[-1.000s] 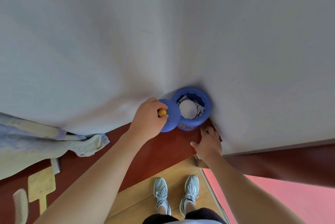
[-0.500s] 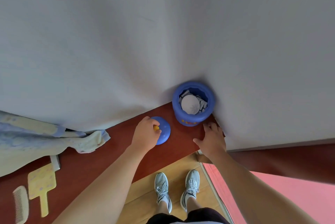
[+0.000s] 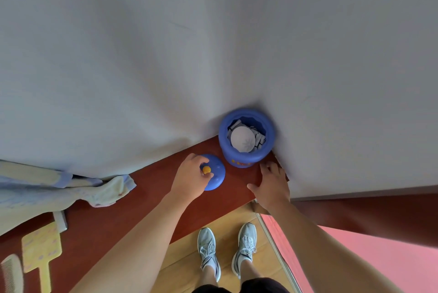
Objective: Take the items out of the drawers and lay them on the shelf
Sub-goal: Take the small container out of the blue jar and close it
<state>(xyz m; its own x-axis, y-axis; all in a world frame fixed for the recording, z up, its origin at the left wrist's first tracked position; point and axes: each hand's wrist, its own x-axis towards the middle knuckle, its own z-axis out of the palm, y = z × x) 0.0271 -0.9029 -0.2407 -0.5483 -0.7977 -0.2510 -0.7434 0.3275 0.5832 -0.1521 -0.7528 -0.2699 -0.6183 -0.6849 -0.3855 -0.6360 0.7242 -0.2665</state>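
Observation:
A blue round jar (image 3: pixel 241 157) stands uncovered on the red-brown shelf (image 3: pixel 154 188), tucked into the corner of the white walls. Inside it lie a white round piece (image 3: pixel 243 138) and some folded white items. Its blue lid (image 3: pixel 216 174) lies on the shelf just left of the jar, orange knob up. My left hand (image 3: pixel 189 179) rests on the lid with thumb and fingers pinching the knob. My right hand (image 3: pixel 272 186) lies flat on the shelf's front edge, just in front and right of the jar, fingers spread, holding nothing.
A pale towel (image 3: pixel 106 190) is bunched on the shelf at the left. A yellow paddle brush (image 3: pixel 40 245) and a comb (image 3: pixel 11 273) lie at the far left. Below are the wooden floor (image 3: pixel 184 257), my shoes and a pink mat (image 3: pixel 355 252).
My left hand lifted the lid off the jar, carried it down and left, and set it on the shelf. The right hand stayed by the jar.

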